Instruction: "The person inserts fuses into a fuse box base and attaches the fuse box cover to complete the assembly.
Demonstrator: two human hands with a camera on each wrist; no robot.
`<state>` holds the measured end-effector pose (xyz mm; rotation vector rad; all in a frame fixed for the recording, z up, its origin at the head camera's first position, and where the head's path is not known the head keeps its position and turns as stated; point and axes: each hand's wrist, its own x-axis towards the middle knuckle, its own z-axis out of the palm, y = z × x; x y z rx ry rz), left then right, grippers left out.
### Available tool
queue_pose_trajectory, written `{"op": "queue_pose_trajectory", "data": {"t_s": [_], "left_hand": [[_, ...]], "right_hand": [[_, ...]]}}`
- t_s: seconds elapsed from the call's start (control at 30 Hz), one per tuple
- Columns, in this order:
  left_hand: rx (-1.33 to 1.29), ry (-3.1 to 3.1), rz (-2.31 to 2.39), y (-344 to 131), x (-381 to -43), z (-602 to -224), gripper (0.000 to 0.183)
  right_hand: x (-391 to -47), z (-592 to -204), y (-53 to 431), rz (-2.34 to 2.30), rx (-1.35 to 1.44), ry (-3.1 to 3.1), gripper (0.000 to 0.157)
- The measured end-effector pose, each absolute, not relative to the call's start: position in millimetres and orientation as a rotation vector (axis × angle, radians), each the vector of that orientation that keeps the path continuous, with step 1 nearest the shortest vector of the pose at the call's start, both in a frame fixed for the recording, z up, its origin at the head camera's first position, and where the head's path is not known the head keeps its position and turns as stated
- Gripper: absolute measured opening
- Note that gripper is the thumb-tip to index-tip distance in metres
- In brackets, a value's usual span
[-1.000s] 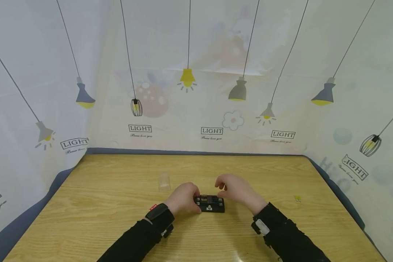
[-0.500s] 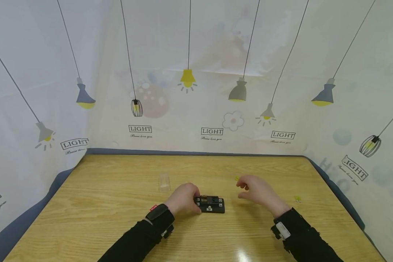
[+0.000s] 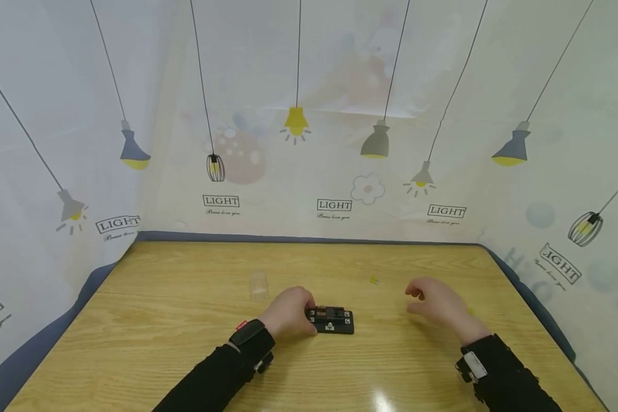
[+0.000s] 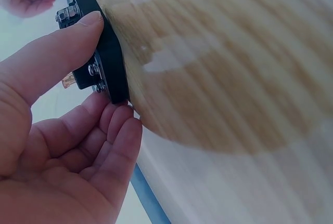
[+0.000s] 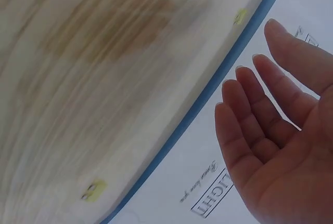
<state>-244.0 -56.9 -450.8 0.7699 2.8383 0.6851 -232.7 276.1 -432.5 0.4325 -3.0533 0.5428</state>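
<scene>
My left hand [image 3: 288, 312] grips the left end of a black fuse block [image 3: 335, 320] with screw terminals, which lies on the table. In the left wrist view, the thumb presses one side of the fuse block [image 4: 106, 52], with fingertips at its end. An amber piece [image 4: 68, 80] sticks out of the block. My right hand [image 3: 438, 300] hovers over the table to the right, holding nothing, its fingers loosely bent. One small yellow blade fuse [image 3: 374, 280] lies behind it to the left; another yellow piece [image 3: 471, 312] is mostly hidden by that hand.
A clear plastic cover [image 3: 258, 286] lies on the wooden table [image 3: 159, 343] behind the left hand. Printed sheets [image 3: 309, 171] with lamp pictures stand around the table's back and sides.
My right hand has moved right, away from the fuse block, uncovering the nearer yellow fuse and partly covering the one farther right. The left hand keeps its grip.
</scene>
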Motion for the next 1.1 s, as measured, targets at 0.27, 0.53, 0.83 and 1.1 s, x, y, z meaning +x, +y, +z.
{"op": "queue_pose_trajectory", "data": {"t_s": [0.27,0.53,0.83,1.1], "left_hand": [[0.762,2.841,0.675,-57,-244,-450,0.041],[0.766,2.835,0.67,-57,-246,-453,0.041],[0.76,2.841,0.656,-57,-246,-453,0.041],[0.765,2.835,0.66,-57,-245,-451,0.041]], "right_hand": [[-228,-431,309,0.566,0.375,-3.06,0.036],[-221,-431,338,0.543,0.364,-3.024,0.036],[-223,-431,363,0.506,0.294,-3.062,0.036],[-223,-432,373,0.422,0.248,-3.124,0.026]]}}
